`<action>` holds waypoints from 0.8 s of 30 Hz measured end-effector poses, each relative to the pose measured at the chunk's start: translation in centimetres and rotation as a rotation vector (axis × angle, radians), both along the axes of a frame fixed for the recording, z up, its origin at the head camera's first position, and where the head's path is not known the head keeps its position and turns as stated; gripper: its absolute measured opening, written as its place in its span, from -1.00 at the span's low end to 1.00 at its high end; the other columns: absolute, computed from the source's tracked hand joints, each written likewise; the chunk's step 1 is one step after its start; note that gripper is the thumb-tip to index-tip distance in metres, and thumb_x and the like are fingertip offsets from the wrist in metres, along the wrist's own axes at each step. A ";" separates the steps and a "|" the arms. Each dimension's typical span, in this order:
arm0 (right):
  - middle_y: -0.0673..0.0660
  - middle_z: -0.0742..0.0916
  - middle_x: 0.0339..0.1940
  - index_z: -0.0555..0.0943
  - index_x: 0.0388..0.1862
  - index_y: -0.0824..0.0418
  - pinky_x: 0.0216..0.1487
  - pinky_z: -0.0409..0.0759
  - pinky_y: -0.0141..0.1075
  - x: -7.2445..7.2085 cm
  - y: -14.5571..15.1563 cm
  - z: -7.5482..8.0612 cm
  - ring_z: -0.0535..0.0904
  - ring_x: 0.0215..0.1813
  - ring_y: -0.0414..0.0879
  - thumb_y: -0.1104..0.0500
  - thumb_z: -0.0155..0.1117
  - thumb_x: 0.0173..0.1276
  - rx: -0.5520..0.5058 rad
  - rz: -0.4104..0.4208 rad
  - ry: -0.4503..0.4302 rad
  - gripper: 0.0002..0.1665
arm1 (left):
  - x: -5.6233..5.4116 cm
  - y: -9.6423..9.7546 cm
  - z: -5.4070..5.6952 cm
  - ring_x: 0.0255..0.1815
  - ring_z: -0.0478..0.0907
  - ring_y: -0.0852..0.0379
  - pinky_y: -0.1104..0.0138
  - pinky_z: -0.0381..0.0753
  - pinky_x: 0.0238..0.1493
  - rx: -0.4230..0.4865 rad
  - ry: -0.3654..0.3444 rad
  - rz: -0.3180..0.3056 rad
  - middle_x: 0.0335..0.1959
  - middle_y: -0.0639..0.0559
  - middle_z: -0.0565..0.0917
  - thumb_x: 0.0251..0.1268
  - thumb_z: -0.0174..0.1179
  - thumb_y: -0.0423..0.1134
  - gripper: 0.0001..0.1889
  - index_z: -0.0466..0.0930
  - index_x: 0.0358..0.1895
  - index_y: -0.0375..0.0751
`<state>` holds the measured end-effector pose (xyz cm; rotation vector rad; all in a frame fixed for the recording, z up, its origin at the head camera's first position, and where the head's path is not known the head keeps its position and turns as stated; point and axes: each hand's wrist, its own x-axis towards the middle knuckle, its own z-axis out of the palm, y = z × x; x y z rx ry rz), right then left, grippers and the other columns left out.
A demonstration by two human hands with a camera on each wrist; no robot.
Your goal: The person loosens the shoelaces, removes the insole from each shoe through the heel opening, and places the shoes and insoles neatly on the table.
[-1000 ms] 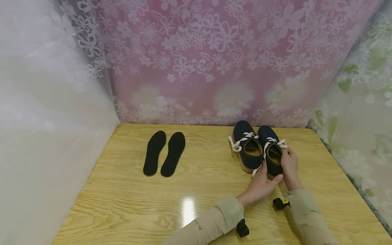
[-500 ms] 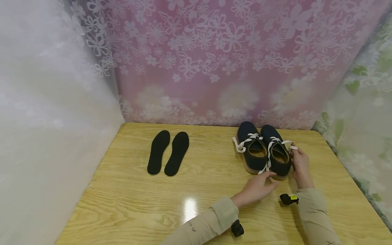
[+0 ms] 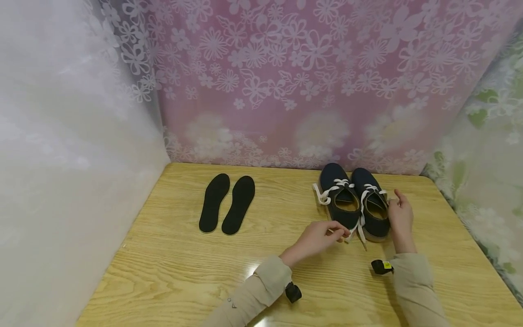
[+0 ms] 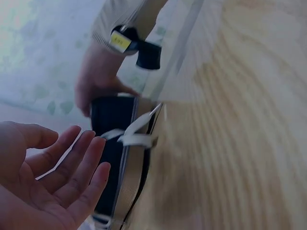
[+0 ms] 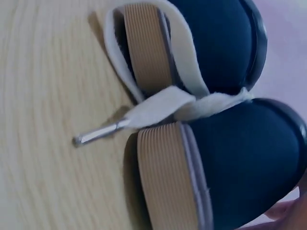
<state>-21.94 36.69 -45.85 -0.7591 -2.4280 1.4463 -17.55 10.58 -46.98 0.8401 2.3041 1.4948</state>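
Two dark navy shoes with white laces stand side by side at the back right: the left shoe and the right shoe. My left hand is just in front of the left shoe's heel. In the left wrist view its fingers are loosely bent and spread, with nothing between them. My right hand lies along the outer side of the right shoe. A white lace with a metal tip hangs over the heels between the shoes. In the right wrist view most of the right hand is hidden behind the shoe.
Two black insoles lie side by side on the wooden table, left of the shoes. A pink floral curtain stands behind the table's back edge. Pale curtains hang at both sides. A black wrist camera sits below the right hand.
My left hand has drawn back to the left from the right shoe's heel. My right hand has let go of the right shoe's lace. The shoes and insoles keep their places.
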 end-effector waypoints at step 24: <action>0.32 0.69 0.19 0.66 0.23 0.25 0.23 0.45 0.28 3.4 -13.2 2.3 0.50 0.34 0.29 0.34 0.26 0.47 0.479 0.380 0.623 -0.63 | -2.1 -10.3 3.8 0.25 0.59 0.01 0.15 0.60 0.21 -0.274 0.439 0.329 0.21 0.00 0.68 0.65 0.00 -0.13 -0.67 0.68 0.21 -0.09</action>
